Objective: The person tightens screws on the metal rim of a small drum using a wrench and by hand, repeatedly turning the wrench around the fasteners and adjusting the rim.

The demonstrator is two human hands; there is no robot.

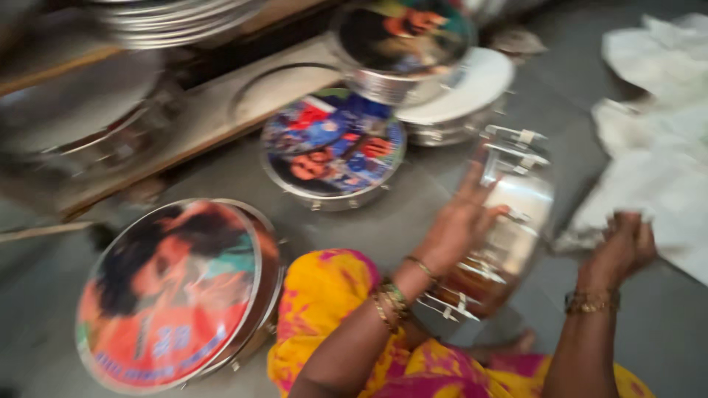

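Left hand (pixel 461 221), fingers spread, rests on a shiny metal drum shell (pixel 509 221). Right hand (pixel 627 243) grips white cloth (pixel 649 169). Round drums with colourful printed heads (pixel 173 291) lie nearby.

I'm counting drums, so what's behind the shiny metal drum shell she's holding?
Behind the metal drum shell under the left hand lies a white-headed drum on the grey floor. The floor directly behind the shell is covered from view.

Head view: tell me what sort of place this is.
Probably a small workshop where drums are made or finished. Several printed drums lie on the grey floor, the left hand steadies a shiny metal drum shell, and the right hand grips white cloth.
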